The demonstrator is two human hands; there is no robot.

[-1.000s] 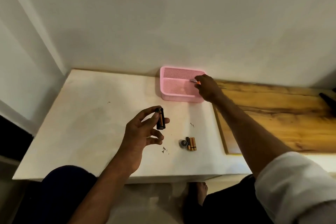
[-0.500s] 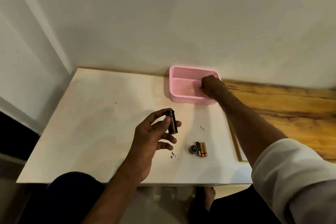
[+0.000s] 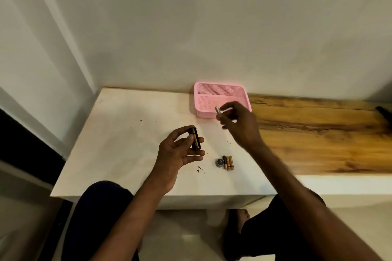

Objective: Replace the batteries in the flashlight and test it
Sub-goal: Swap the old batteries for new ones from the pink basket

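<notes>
Flashlight battery holder (image 3: 194, 139) stays pinched in the left hand (image 3: 176, 154) while the right hand (image 3: 241, 125), just lifted out of the pink basket (image 3: 219, 85), grips a silvery battery (image 3: 218, 111), likely next to load.

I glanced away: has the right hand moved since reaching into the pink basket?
Yes. The right hand has come back out of the pink basket toward the person, pinching a battery.

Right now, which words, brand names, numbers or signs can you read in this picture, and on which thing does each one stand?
No text can be read here.
On the copper-and-black batteries lying on the table: print too small to read.
On the black battery holder in the left hand: blurred, nothing legible.
On the battery in the right hand: motion-blurred, unreadable.
On the pink basket: no label shows.
</notes>
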